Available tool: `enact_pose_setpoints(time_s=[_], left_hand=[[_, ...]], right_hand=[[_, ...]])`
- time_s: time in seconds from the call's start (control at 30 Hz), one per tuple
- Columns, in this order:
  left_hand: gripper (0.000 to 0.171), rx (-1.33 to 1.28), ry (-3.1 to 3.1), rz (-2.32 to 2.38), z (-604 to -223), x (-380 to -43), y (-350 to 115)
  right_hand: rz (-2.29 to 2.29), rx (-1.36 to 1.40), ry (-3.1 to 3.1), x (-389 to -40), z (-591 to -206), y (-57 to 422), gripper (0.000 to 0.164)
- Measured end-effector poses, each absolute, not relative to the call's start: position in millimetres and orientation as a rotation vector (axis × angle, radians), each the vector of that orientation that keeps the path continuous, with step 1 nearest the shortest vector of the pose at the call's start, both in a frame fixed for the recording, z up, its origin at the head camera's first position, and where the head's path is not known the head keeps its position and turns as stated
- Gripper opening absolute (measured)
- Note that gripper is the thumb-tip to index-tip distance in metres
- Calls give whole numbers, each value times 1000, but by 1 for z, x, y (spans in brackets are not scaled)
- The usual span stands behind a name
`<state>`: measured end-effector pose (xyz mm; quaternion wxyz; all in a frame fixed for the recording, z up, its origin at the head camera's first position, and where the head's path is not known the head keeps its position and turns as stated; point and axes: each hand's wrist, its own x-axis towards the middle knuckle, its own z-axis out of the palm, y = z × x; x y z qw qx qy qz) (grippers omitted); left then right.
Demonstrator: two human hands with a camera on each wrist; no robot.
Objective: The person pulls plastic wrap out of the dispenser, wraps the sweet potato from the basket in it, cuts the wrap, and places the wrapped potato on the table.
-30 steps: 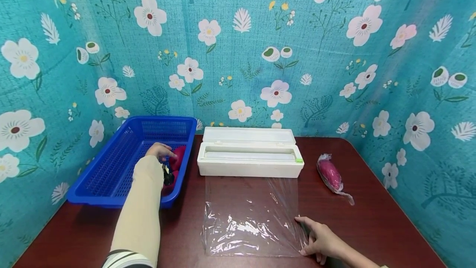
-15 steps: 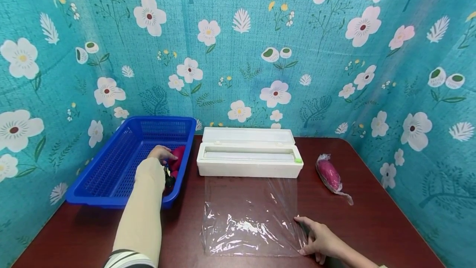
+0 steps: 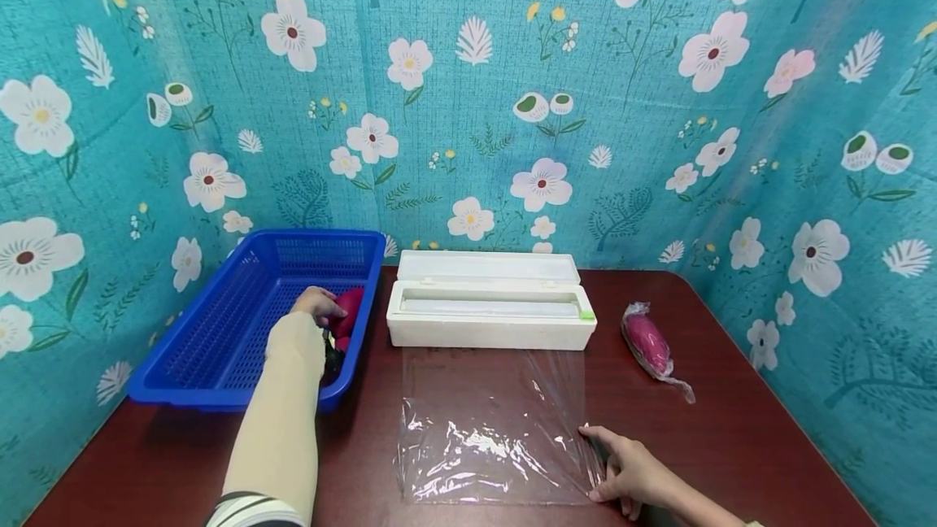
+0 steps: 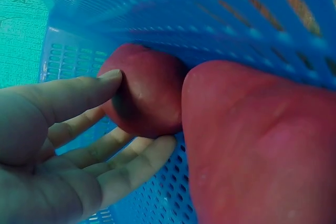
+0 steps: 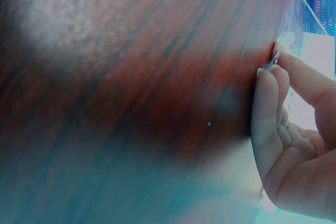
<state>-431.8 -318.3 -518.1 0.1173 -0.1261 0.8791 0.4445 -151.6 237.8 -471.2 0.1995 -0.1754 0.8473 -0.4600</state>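
And here's the left hand (image 3: 316, 303), reaching over the side of the deep blue plastic basket with slotted walls (image 3: 164, 397), and it has hold of something: a smooth, rounded red object (image 4: 149, 90), thumb on one flank, fingertips tucked against the other in the wrist view! The red piece sits inside the basket, close by its right-hand wall, with a second, larger-looking red tapered object (image 4: 252, 145) right next to it; whether those two touch, I can't tell. Its long axis? Too rounded in the close view to call.

Over to the right hand (image 3: 635, 470), at the near right corner of the clear, glossy sheet of plastic film (image 3: 490, 429): forefinger and thumb tips spread apart along the edge, other fingers folded under. Pinching or only pressing? The pictures won't settle that.

And here's the relation to watch: the film lies flat on the dark red-brown table (image 3: 732, 437), to the right of the rounded red piece and nearer the person, with the basket's right wall standing between them. The left hand is right at that piece; the right hand is well apart, across the full width of film. Behind the sheet, the long white lidded box (image 3: 490, 335) stretches left to right, lid up, and off to its right lies a pink-red bundle in clear wrap (image 3: 650, 344), its twisted tail slanting toward the person's right
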Motion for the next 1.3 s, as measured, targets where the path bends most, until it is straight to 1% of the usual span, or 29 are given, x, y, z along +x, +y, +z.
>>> enact_pose_setpoints(time_s=[0.1,0.2,0.3,0.4,0.6,0.73,0.83,0.97,1.3], left_hand=[[56,-450,2585,1300,-459,-384,-288],[56,-489,2558,1358,-417,-351,-267],[56,-471,2492,1490,-395,-336,-258],[56,-482,2443,1561,-383,-332,-254],[58,-460,2461,1583,-374,-333,-257],[62,-432,2428,1633,-362,-329,-263],[66,-461,2378,1699,-356,-326,-268],[65,-486,2362,1750,-347,-318,-268],[66,-268,2354,1827,-326,-310,-251]], right_hand=[[-1289,-485,2366,-152,-471,238,84],[-1285,-485,2362,-152,-471,238,84],[-1282,-484,2362,-152,-470,238,83],[-1284,-479,2359,-153,-470,239,84],[-1288,-479,2354,-153,-472,240,85],[-1291,-477,2354,-153,-471,239,85],[-1291,-469,2350,-153,-470,239,84],[-1285,-469,2350,-153,-470,239,84],[-1288,-484,2354,-153,-470,240,84]])
